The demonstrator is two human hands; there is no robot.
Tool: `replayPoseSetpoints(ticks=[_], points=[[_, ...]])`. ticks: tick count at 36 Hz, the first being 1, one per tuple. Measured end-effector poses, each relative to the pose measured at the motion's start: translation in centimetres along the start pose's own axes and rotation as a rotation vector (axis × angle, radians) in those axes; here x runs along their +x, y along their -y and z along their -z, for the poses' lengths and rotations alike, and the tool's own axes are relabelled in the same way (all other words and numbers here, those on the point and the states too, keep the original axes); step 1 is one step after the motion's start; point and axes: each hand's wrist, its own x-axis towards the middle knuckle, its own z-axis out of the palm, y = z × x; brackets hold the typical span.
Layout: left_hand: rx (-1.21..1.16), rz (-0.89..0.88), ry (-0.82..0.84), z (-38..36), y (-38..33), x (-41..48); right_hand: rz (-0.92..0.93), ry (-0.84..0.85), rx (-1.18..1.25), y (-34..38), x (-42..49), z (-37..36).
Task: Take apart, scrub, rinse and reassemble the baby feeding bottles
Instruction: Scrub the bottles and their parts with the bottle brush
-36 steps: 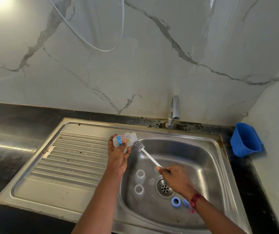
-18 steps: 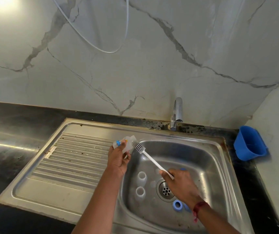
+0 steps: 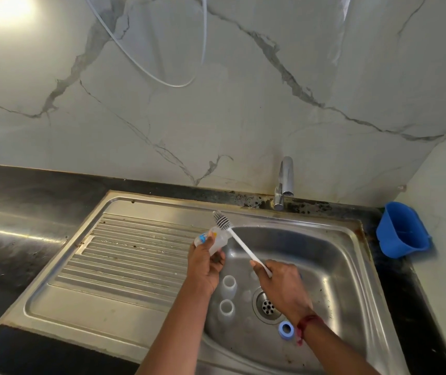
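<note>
Fingers of the left hand (image 3: 205,263) curl round a small clear plastic baby bottle w/ colour print (image 3: 211,239), centre frame, tilted over the basin's left edge. The right hand (image 3: 281,285) clasps the low end of a white-handled brush w/ grey bristle head (image 3: 239,244); the head sits just above the bottle, outside it. Bottle prob. light, stiff, slick when wet: grip round the body, mouth free. Two more clear bottles (image 3: 228,285) stand in the stainless steel sink (image 3: 135,266) by the drain; blue plastic ring (image 3: 286,329) lower right. Chrome tap (image 3: 284,182) behind, blue plastic tub (image 3: 403,228) at right, black counter (image 3: 13,212), marbled wall above.
</note>
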Motion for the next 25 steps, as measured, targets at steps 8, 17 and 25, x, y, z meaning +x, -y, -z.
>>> replayPoseSetpoints(ticks=[8, 17, 25], points=[[-0.079, 0.075, 0.018, 0.6, -0.4, 0.0, -0.091, 0.005, 0.114, -1.0, -1.1, 0.5], [0.184, 0.109, 0.16, 0.5, 0.6, -0.6, -0.153, 0.002, 0.303, -1.3, -1.3, 0.4], [0.489, 0.054, 0.448, 1.3, -0.8, -0.5, -0.166, 0.015, 0.31, -2.5, -0.8, 1.1]])
